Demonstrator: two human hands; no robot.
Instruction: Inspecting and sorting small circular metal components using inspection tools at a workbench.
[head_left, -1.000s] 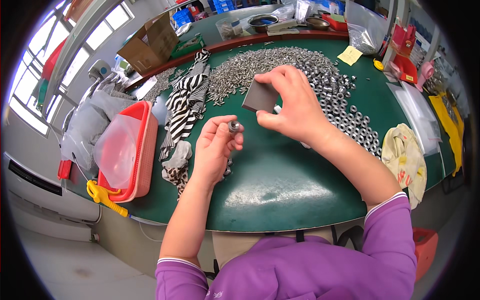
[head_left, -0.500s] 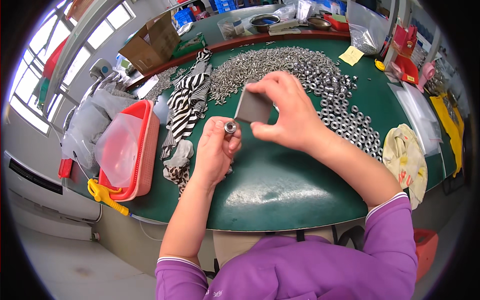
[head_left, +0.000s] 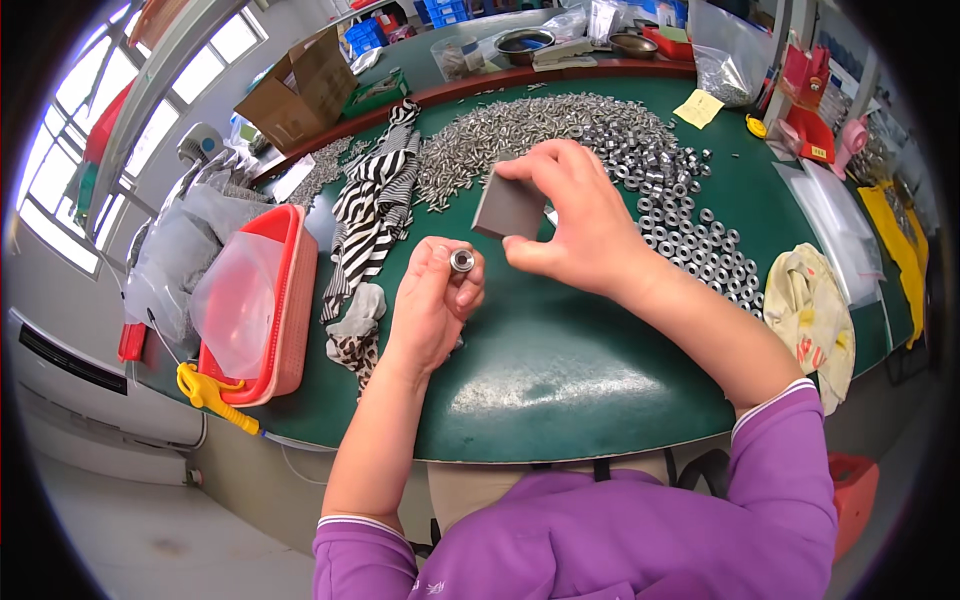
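Note:
Upright between the thumb and fingers of my left hand (head_left: 430, 305) is a round metal ring (head_left: 461, 261) with a hole in its middle. My right hand (head_left: 580, 220) grips a flat grey square block (head_left: 509, 206) by its edges, just above and to the right of the ring; the two are apart. Behind my hands lies a wide heap of small metal pins (head_left: 530, 130). To the right of my right hand, many loose metal rings (head_left: 700, 245) are spread over the green tabletop (head_left: 560, 350).
On the left stands a red plastic basket (head_left: 290, 340) with a yellow air gun (head_left: 215, 397) beside it. A striped cloth (head_left: 375, 200) lies between basket and pins. A pale stained cloth (head_left: 810, 320) hangs over the right edge. A cardboard box (head_left: 300, 95) sits at the back left.
My right hand and the grey block have shifted very slightly, the block tilting a little. My left hand keeps the ring in nearly the same place.

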